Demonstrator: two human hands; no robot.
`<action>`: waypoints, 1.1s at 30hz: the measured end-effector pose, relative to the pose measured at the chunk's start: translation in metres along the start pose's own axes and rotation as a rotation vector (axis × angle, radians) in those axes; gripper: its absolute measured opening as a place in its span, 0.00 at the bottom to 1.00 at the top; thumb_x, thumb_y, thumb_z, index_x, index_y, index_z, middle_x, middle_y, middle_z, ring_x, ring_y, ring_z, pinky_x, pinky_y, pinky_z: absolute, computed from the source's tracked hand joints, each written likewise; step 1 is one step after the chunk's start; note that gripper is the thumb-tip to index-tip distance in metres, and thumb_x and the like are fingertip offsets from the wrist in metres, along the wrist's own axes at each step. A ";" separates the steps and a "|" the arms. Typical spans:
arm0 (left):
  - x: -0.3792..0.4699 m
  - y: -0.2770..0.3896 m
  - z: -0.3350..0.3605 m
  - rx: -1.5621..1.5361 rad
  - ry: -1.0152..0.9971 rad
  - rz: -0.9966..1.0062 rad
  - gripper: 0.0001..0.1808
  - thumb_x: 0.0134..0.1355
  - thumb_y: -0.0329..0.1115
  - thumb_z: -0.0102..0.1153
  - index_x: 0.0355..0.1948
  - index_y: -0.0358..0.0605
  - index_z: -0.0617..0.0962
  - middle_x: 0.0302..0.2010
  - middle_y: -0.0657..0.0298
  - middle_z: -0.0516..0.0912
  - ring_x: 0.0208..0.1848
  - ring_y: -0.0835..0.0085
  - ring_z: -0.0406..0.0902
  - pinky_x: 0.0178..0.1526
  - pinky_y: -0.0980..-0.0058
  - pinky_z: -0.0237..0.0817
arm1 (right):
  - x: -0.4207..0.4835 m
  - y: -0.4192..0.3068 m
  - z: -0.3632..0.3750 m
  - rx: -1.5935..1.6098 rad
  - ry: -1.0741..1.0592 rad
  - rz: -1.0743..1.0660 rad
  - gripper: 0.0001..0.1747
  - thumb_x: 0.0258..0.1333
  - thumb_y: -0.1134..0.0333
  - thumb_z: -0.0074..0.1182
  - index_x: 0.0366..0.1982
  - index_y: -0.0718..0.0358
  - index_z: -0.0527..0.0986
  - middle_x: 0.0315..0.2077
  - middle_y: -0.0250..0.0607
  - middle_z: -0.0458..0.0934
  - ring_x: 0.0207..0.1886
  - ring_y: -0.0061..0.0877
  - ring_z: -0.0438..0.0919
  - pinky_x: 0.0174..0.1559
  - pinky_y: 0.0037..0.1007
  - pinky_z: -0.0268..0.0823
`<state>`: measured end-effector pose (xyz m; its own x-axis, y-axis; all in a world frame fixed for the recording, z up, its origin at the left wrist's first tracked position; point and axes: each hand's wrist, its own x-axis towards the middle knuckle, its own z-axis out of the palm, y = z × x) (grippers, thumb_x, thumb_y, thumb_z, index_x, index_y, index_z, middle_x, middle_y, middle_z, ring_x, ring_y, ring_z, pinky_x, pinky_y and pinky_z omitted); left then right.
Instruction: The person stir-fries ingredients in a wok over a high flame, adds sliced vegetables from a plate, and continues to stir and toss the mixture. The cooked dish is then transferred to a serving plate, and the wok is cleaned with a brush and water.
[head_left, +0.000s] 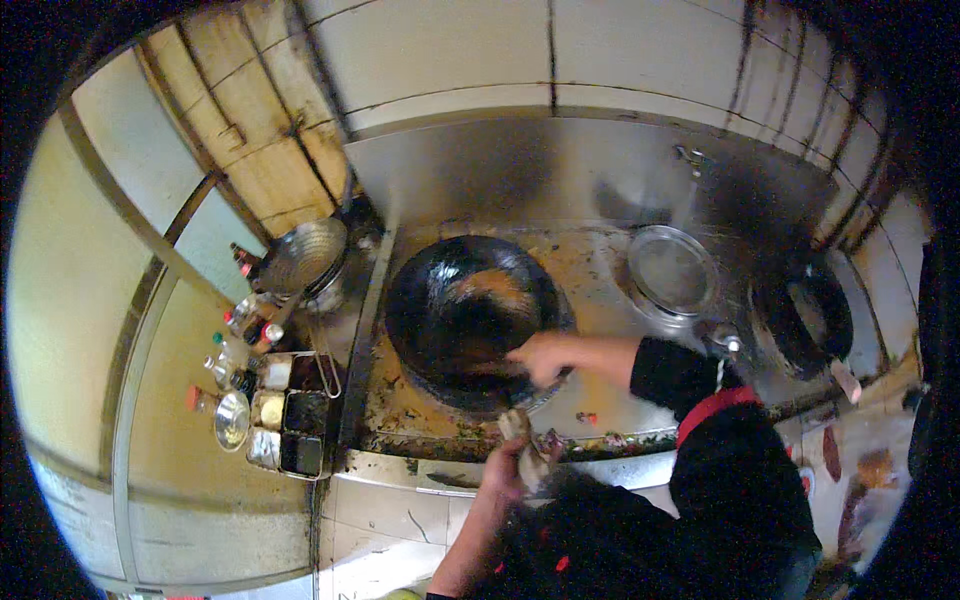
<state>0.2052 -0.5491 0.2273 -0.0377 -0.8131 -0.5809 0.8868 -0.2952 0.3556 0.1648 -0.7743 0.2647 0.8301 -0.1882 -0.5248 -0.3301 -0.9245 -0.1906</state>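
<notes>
A large black wok (450, 330) sits on the stove top, with brownish matter or a reflection on its inner wall. My left hand (504, 474) is closed on a pale cloth (531, 457), which lies against the wok's near edge, apparently around a handle there. My right hand (541, 357) reaches over the wok's right rim with its fingers pointing inward. It is blurred, and whether it holds something thin cannot be told.
A tray of seasoning containers (304, 405), bottles (234, 352) and a perforated strainer (311, 255) stand left. Right are a round metal pot (673, 271), a faucet (694, 159) and a dark pan (806, 319). Food scraps (619, 442) line the front edge.
</notes>
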 end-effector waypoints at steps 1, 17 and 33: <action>-0.001 -0.005 0.008 0.004 -0.059 0.019 0.22 0.59 0.43 0.48 0.49 0.36 0.71 0.41 0.51 0.79 0.43 0.58 0.77 0.43 0.59 0.71 | -0.013 0.053 0.020 -0.203 -0.173 0.114 0.44 0.37 0.66 0.57 0.62 0.55 0.60 0.44 0.55 0.75 0.44 0.43 0.77 0.42 0.39 0.71; -0.017 0.030 0.001 0.479 0.140 0.030 0.10 0.56 0.36 0.52 0.32 0.37 0.75 0.25 0.59 0.78 0.26 0.68 0.75 0.31 0.70 0.68 | -0.264 0.016 0.321 0.562 0.411 1.158 0.50 0.45 0.62 0.56 0.67 0.40 0.42 0.47 0.63 0.69 0.37 0.51 0.76 0.40 0.44 0.71; -0.010 -0.020 0.048 1.155 0.346 0.582 0.14 0.46 0.24 0.53 0.37 0.38 0.74 0.29 0.65 0.78 0.31 0.74 0.74 0.36 0.75 0.65 | -0.347 0.049 0.446 0.649 1.004 1.254 0.46 0.43 0.72 0.52 0.66 0.54 0.47 0.37 0.59 0.75 0.37 0.48 0.76 0.38 0.41 0.69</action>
<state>0.1661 -0.5587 0.2612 0.4804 -0.8471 -0.2273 -0.1678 -0.3432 0.9242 -0.3400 -0.6067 0.0669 -0.2019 -0.9790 0.0276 -0.8442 0.1597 -0.5117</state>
